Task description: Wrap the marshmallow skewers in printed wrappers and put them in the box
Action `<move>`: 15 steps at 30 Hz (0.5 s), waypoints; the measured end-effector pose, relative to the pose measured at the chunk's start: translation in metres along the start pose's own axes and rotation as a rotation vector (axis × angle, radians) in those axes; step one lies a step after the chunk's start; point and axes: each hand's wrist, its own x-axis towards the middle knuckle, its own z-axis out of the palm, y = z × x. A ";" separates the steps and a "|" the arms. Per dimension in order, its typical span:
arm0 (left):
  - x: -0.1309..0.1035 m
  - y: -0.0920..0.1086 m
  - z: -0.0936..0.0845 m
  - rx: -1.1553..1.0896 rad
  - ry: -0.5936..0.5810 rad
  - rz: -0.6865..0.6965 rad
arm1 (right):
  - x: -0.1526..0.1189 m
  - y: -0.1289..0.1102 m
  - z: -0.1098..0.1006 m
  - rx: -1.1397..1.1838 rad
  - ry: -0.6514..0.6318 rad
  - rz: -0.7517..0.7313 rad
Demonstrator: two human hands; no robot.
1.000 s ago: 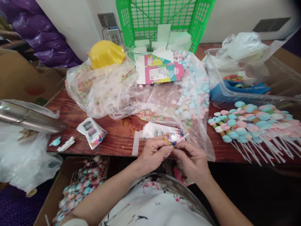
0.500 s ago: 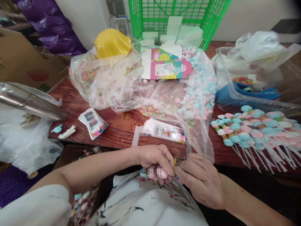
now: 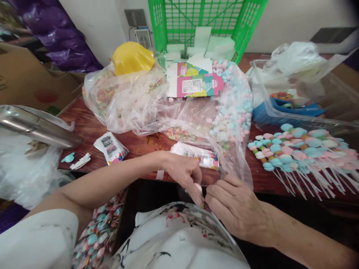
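Note:
My left hand (image 3: 183,173) is closed around a wrapped marshmallow candy stick (image 3: 198,186); only a bit of pink shows between the fingers. Close beside its fingertips, my right hand (image 3: 238,209) is closed in a pinch, and what lies inside its fingers is hidden. Just beyond the left hand lies a stack of printed clear candy sleeves (image 3: 207,160). Many marshmallow sticks (image 3: 300,149) in pink, blue and white rest on the table to the right, their white sticks toward me.
Plastic bags of loose candy (image 3: 123,101) and marshmallows (image 3: 232,101) cover the middle, with a flat printed carton (image 3: 193,84) on top. A green crate (image 3: 207,18) stands behind. A steel flask (image 3: 39,127) is at left, a clear bin (image 3: 291,101) at right. Wrapped candies (image 3: 95,231) fill a container below.
My left hand has risen and turned over the candy stick, hiding most of it. The yellow tie that showed between my hands is out of sight. My right hand stays near the same place.

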 end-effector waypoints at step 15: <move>0.021 0.008 0.026 -0.316 0.987 0.655 | 0.022 -0.015 0.012 1.462 0.401 0.924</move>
